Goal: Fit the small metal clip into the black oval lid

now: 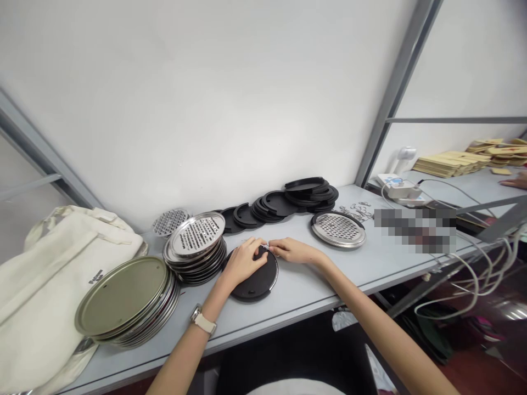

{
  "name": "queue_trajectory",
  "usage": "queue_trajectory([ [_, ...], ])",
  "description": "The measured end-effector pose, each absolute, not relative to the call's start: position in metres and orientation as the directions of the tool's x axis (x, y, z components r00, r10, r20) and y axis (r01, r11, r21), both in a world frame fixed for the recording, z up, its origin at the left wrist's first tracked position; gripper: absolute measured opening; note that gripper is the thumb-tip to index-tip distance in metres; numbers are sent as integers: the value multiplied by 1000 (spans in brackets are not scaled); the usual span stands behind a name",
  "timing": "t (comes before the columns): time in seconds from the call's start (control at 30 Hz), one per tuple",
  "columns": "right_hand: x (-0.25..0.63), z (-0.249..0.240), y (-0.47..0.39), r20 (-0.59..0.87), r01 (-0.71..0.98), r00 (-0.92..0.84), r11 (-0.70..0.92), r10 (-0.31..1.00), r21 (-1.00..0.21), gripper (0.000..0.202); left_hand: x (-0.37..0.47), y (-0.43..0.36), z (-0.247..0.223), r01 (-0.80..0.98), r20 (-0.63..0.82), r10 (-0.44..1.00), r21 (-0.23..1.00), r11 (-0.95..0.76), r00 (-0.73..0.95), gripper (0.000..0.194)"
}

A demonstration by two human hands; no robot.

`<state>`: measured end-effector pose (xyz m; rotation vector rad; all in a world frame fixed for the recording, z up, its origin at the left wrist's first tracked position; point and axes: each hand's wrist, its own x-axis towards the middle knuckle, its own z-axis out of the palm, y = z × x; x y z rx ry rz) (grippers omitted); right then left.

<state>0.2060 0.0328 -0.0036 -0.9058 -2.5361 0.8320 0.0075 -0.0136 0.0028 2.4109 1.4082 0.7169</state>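
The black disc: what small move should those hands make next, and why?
Perhaps a gentle press by the right hand: its fingertips are at a small shiny piece by the edge of the black disc, and the left hand lies over the disc.

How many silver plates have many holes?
3: rear plate at left, top plate on the nearby stack, and rightmost plate past the right hand. More may be hidden.

Bright, even light washing the plain white wall beyond the bare right hand; out to its right, blocky pixelation blots one patch, glare streaking the blurry, glossy dark-red floor.
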Motion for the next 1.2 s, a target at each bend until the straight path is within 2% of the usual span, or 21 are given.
queue_trajectory([
  [0.5,211,-5,38,72,410,-739,531,670,-742,32,6,-10,0,666,295,855,536,-518,426,8],
  [1.0,205,-10,35,98,402,-721,530,686,-746,33,5,-6,-4,633,302,845,563,-532,441,7],
  [1.2,205,-7,35,86,389,-741,530,666,-753,35,7,-8,-2,636,316,846,559,-532,429,15],
])
